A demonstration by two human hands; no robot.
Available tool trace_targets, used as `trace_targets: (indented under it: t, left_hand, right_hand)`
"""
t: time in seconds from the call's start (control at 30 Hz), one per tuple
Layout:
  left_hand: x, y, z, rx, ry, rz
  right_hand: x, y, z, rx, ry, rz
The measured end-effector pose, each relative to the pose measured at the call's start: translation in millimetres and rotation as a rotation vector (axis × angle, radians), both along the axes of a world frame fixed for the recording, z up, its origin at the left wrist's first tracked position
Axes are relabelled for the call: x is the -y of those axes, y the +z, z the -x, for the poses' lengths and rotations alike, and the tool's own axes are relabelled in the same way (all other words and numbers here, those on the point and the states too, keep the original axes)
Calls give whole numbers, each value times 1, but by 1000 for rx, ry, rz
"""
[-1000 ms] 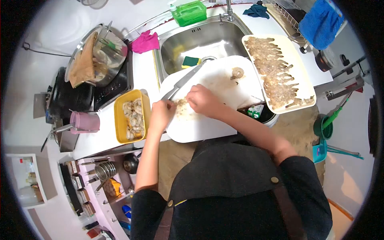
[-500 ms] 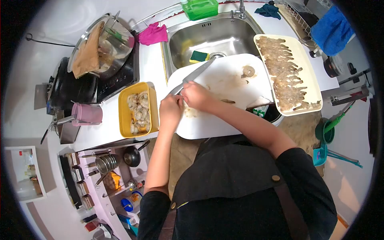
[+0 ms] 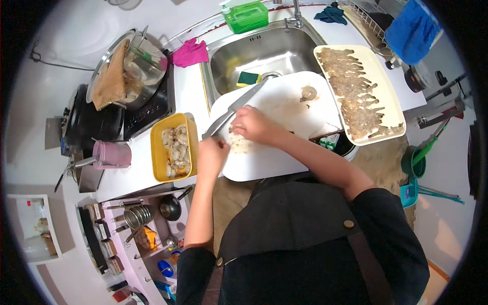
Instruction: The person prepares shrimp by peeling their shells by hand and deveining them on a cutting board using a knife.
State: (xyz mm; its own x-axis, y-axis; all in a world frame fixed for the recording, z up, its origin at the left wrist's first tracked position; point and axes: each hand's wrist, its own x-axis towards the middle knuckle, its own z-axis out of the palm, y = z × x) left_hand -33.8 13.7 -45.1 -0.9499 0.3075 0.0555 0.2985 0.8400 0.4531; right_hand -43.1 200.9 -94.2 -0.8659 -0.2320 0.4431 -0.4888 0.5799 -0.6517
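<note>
In the head view, my right hand (image 3: 252,125) is pinching its fingertips together over the board's (image 3: 279,157) left part, their hold hidden; my left hand (image 3: 212,155) is curling at its left edge. A strip of counter (image 3: 189,91) is separating the tub (image 3: 158,147) of shrimp (image 3: 176,147) from the board. Left of its centre, a knife (image 3: 246,97) is lying; the tray (image 3: 390,101) is sitting right, the sink (image 3: 223,63) behind.
</note>
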Motion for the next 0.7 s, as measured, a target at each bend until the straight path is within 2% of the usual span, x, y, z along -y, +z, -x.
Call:
trace_targets:
  t: [0.1, 0.27, 0.33, 0.37, 0.47, 0.53, 0.63, 0.7]
  left_hand:
    - [-1, 28, 0, 127, 47, -56]
    - [-66, 44, 29, 152, -163, -393]
    - [-102, 17, 43, 326, -291, -844]
    - [-110, 8, 46, 140, -317, -476]
    - [-117, -17, 50, -153, -370, -237]
    - [-113, -13, 52, -89, -295, -305]
    - [-97, -4, 53, 31, -228, -72]
    - [-89, -1, 46, -13, -250, -57]
  right_hand:
    - [-30, -2, -12, 12, -160, 113]
    - [-84, 14, -44, 177, -385, 179]
    - [-96, 20, -59, 222, -438, 211]
    - [-98, 19, -66, 222, -440, 201]
    - [-107, 17, -77, 197, -441, 180]
    - [-104, 13, -87, 185, -422, 181]
    - [-93, 11, -85, 154, -358, 167]
    - [-81, 9, -81, 142, -312, 155]
